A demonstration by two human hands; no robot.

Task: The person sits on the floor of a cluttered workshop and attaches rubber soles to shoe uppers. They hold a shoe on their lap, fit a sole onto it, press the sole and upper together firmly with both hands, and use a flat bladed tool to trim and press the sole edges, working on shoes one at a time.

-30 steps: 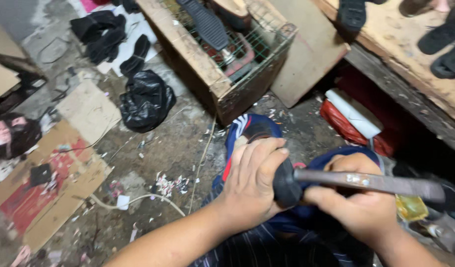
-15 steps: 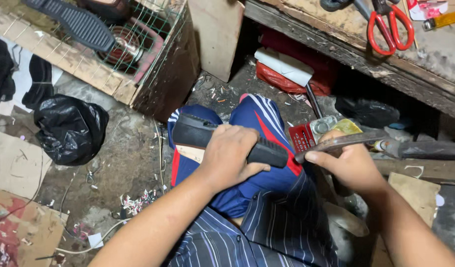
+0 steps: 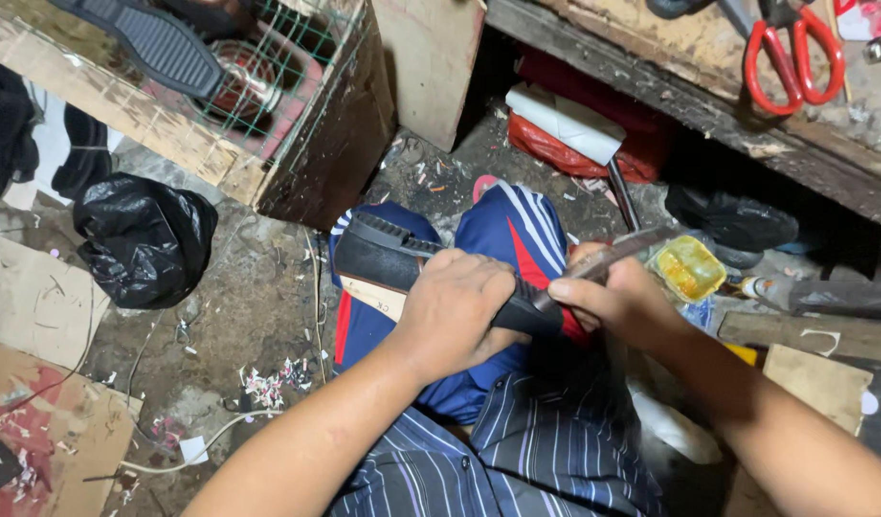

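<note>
A black shoe sole lies across my knee, which is covered by blue trousers with red and white stripes. My left hand is clamped over the sole's middle and holds it down. My right hand grips a slim metal tool whose tip meets the sole's right end. A small yellow tub sits just right of that hand.
A wooden crate with green wire mesh holds another dark sole at upper left. A black plastic bag and cardboard lie on the dirty floor. Red-handled scissors rest on the wooden bench. A red bag lies under it.
The view has shifted a little. My right hand has drawn in closer to the left hand, bringing the tool up to the sole's end. My left hand keeps its hold.
</note>
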